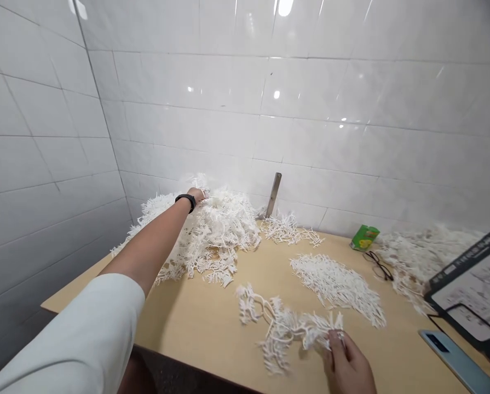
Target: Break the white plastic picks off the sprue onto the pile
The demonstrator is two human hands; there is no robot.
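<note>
A large heap of white branched plastic pieces (228,219) rises on the table's far left side. My left hand (198,193), with a black band at the wrist, reaches to the top of this heap. Its fingers are closed among the strands and partly covered; a loose tuft sticks up just beyond them. Near the front edge, my right hand (349,361) pinches one end of a tangled white branched cluster (286,325), which trails leftward over the tabletop. Behind that cluster lies a flat pile of short white pieces (337,282).
The wooden table (199,323) meets a tiled wall. A metal strip (274,194) leans there beside a small white pile (283,229). To the right are a green packet (364,238), glasses (378,265), another white heap (429,251), a dark-framed printed board (474,295) and a light-blue phone (458,361).
</note>
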